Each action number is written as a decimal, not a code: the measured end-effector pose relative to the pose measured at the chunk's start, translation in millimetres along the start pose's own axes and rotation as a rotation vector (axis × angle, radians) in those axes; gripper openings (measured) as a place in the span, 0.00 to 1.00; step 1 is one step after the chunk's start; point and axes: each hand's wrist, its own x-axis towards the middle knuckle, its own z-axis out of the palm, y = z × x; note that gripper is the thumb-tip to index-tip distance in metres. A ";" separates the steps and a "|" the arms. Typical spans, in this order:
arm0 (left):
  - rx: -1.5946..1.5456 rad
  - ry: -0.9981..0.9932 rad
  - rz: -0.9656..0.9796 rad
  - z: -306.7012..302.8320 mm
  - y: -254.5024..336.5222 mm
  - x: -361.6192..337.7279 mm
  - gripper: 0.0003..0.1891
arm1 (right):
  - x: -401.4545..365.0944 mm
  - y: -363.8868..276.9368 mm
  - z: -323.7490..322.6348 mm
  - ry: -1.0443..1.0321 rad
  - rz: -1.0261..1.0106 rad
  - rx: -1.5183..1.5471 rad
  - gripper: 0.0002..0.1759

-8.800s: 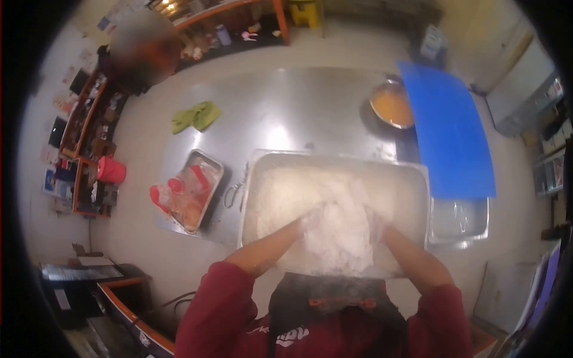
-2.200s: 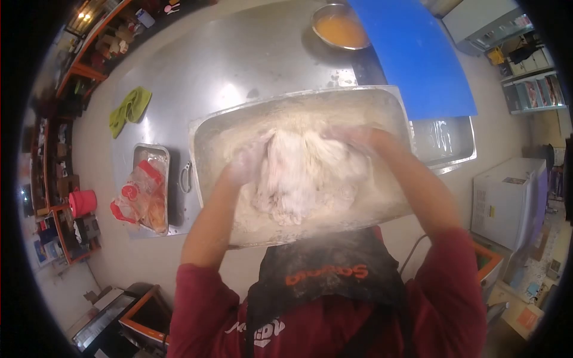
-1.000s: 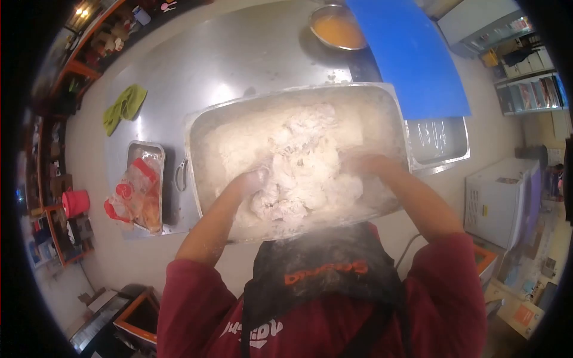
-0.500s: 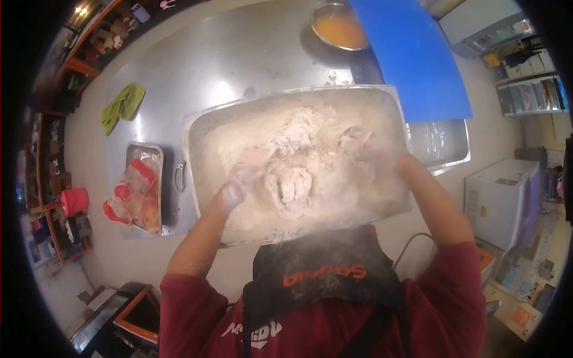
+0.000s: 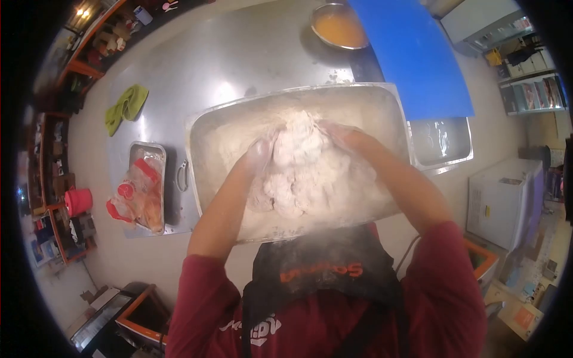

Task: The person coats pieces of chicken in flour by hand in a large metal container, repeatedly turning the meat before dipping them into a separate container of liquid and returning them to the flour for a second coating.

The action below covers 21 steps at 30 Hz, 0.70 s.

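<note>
A large metal tray (image 5: 200,173) holds white flour and a heap of flour-coated pieces (image 5: 298,149). My left hand (image 5: 262,149), dusted white, is at the left side of the heap. On its other side is my right hand (image 5: 339,132), its fingers against the coated pieces. Flour haze and blur hide the fingertips of both hands, and the shape of the single pieces is hard to make out.
Left of the tray are a small metal tray (image 5: 165,197) with a red-marked plastic bag (image 5: 140,188) and a green cloth (image 5: 126,107). Beyond are a bowl of orange liquid (image 5: 341,30), a blue board (image 5: 418,65) and another metal container (image 5: 444,143).
Both hands have moved inward and away from my body, closing in on the heap from its two sides. The coated pieces now form a taller pile between them.
</note>
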 end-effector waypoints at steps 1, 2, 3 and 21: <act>0.143 -0.007 -0.001 -7.7 5.8 -15.5 0.33 | -14.4 -1.7 -9.9 -0.038 -0.079 -0.138 0.34; 0.340 -0.012 -0.016 -16.8 16.1 -31.2 0.32 | -39.4 -14.2 -22.6 -0.073 -0.158 -0.275 0.34; 0.534 -0.009 -0.040 -26.0 27.2 -42.4 0.32 | -56.3 -23.5 -32.9 -0.105 -0.237 -0.410 0.34; -0.492 -0.249 -0.093 45.3 -10.4 -54.5 0.23 | -60.4 77.8 30.6 0.069 -0.112 0.191 0.25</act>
